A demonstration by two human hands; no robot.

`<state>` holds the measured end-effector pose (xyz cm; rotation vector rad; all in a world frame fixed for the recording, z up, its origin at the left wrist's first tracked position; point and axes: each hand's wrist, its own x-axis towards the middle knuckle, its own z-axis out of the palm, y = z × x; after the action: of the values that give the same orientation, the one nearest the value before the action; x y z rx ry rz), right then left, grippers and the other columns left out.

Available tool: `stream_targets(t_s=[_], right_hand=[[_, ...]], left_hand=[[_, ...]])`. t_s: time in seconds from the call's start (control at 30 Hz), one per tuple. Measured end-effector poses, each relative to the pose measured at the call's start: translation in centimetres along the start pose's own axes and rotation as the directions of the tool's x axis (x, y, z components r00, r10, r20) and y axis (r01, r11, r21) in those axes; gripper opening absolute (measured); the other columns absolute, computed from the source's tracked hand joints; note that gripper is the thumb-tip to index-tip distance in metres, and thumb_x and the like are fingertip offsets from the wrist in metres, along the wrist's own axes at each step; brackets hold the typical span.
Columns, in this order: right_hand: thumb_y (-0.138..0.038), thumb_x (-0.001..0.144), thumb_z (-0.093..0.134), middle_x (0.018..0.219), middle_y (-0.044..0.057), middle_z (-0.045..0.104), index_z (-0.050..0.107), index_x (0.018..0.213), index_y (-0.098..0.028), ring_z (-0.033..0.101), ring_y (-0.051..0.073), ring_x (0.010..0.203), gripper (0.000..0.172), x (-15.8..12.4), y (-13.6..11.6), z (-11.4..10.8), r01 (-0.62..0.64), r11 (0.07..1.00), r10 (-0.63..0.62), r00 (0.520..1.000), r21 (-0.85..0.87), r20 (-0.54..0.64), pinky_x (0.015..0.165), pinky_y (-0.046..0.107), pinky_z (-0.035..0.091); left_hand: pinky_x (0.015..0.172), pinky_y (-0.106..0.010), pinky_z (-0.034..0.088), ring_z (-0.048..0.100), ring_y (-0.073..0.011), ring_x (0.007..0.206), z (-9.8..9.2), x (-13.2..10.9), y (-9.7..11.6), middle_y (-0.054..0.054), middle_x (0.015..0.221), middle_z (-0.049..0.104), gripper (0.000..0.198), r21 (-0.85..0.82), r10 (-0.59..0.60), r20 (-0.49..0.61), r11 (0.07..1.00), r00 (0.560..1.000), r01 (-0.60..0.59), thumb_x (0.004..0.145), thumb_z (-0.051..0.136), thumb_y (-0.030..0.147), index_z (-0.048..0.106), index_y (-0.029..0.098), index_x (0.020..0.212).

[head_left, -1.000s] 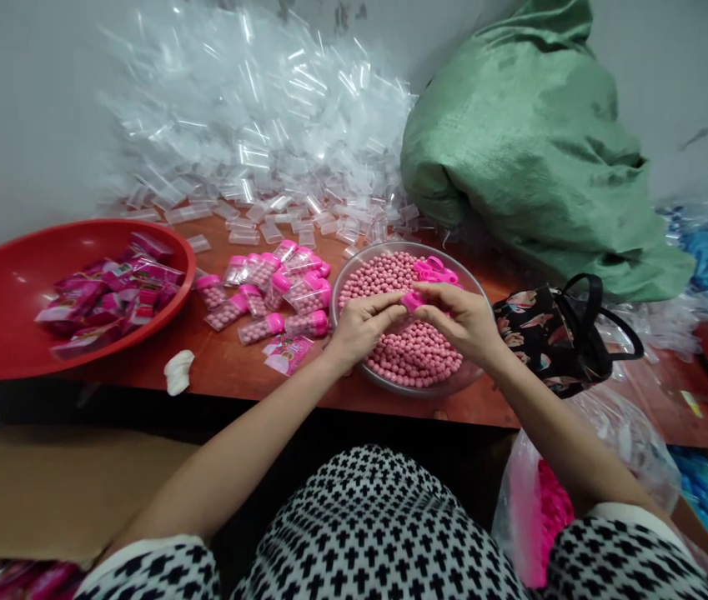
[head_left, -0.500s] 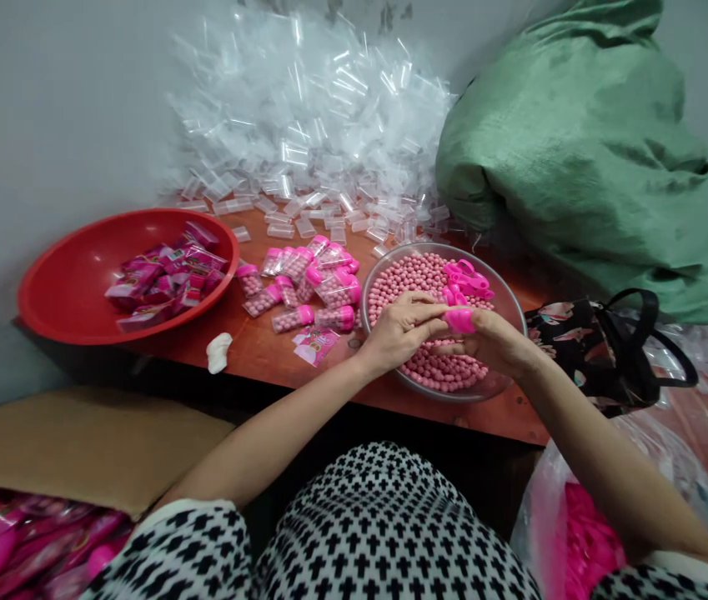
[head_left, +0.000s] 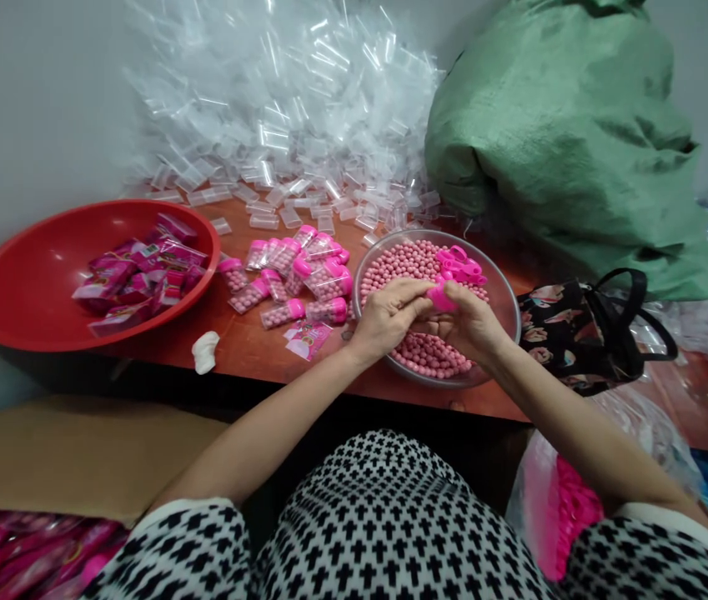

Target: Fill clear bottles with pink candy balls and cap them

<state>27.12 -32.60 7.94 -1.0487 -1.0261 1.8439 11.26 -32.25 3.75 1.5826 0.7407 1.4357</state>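
**Pink piece (head_left: 443,296) pinched over the bowl (head_left: 504,307)**

Nearest me, below the table (head_left: 247,371), a cardboard flap (head_left: 84,454) slants above pink packs (head_left: 28,550) on my left; on my right, a clear bag (head_left: 527,492) holds pink parts (head_left: 575,504).

My right hand (head_left: 474,321) has thumb and fingers clamped on the pink piece, above the bowl. My left hand (head_left: 386,318) meets it from the other side, fingers bent in; whether they grip anything, I cannot tell. Beneath lie pink beads (head_left: 400,265), with more pink pieces (head_left: 459,265) on top towards the back.

Left of the bowl are a card (head_left: 308,338), a white lump (head_left: 204,352), capped tubes (head_left: 297,271) full of beads, and a red basin (head_left: 28,287) of packets (head_left: 141,271). A black handbag (head_left: 557,329) stands to the right.

Farthest off, clear tubes (head_left: 278,125) heap against the wall (head_left: 41,108), beside a green sack (head_left: 559,142).
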Motion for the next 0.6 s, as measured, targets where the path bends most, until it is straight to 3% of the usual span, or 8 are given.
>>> stream_targets(t_s=[0.1, 0.2, 0.33, 0.47, 0.53, 0.6], right_hand=[[-0.076, 0.073, 0.070, 0.083, 0.008, 0.074, 0.066, 0.088, -0.018, 0.074, 0.023, 0.085, 0.060, 0.4, -1.6, -0.4, -0.054, 0.993, 0.058, 0.997, -0.102, 0.044, 0.077, 0.038, 0.065], [-0.072, 0.077, 0.071, 0.094, 0.009, 0.074, 0.064, 0.096, -0.019, 0.074, 0.019, 0.081, 0.057, 0.5, -3.6, -1.6, 0.024, 0.982, -0.023, 1.000, -0.188, 0.005, 0.071, 0.033, 0.065], [-0.060, 0.072, 0.083, 0.098, 0.008, 0.074, 0.067, 0.094, -0.017, 0.072, 0.014, 0.076, 0.051, 0.3, -4.3, -3.8, 0.110, 0.946, -0.139, 0.987, -0.306, -0.076, 0.067, 0.026, 0.063], [-0.058, 0.064, 0.088, 0.079, 0.003, 0.071, 0.073, 0.084, -0.016, 0.067, 0.011, 0.068, 0.048, 0.3, -2.9, -4.9, 0.104, 0.858, -0.178, 0.979, -0.502, -0.103, 0.059, 0.021, 0.059], [-0.057, 0.064, 0.088, 0.076, 0.002, 0.070, 0.074, 0.084, -0.016, 0.065, 0.011, 0.066, 0.048, 0.4, -2.4, -4.6, 0.120, 0.839, -0.203, 0.974, -0.530, -0.100, 0.058, 0.021, 0.059], [-0.057, 0.069, 0.086, 0.086, 0.004, 0.073, 0.074, 0.091, -0.018, 0.068, 0.012, 0.071, 0.047, 0.5, -2.3, -3.6, 0.168, 0.870, -0.221, 0.973, -0.464, -0.061, 0.063, 0.023, 0.061]], left_hand=[[0.104, -0.038, 0.051, 0.069, -0.0244, 0.111, -0.3, 0.7, 0.0, -0.009, 0.113, 0.077, 0.024, -0.080, -0.055, -0.067, 0.996, 0.996, 0.049, 0.087, 0.071, 0.031, 0.079, 0.019, 0.106], [0.100, -0.039, 0.054, 0.071, -0.0244, 0.108, -1.7, 1.7, 0.0, -0.008, 0.112, 0.077, 0.030, -0.141, -0.091, -0.178, 0.988, 0.980, 0.066, 0.083, 0.077, 0.040, 0.079, 0.020, 0.105], [0.091, -0.035, 0.057, 0.072, -0.0214, 0.097, -5.9, 2.9, -1.1, -0.005, 0.104, 0.079, 0.033, -0.142, -0.118, -0.351, 0.987, 0.929, 0.072, 0.075, 0.084, 0.043, 0.079, 0.022, 0.100], [0.080, -0.029, 0.058, 0.071, -0.0166, 0.083, -9.5, 3.1, -2.5, -0.001, 0.092, 0.079, 0.027, -0.129, -0.111, -0.431, 0.990, 0.896, 0.061, 0.073, 0.086, 0.040, 0.080, 0.026, 0.096], [0.079, -0.029, 0.058, 0.071, -0.0159, 0.081, -9.6, 2.7, -2.2, 0.000, 0.091, 0.079, 0.029, -0.136, -0.125, -0.429, 0.988, 0.895, 0.073, 0.070, 0.088, 0.040, 0.081, 0.026, 0.095], [0.084, -0.031, 0.058, 0.072, -0.0176, 0.085, -8.3, 2.0, -1.2, -0.002, 0.093, 0.079, 0.032, -0.142, -0.144, -0.374, 0.985, 0.916, 0.097, 0.070, 0.088, 0.042, 0.081, 0.024, 0.096]])
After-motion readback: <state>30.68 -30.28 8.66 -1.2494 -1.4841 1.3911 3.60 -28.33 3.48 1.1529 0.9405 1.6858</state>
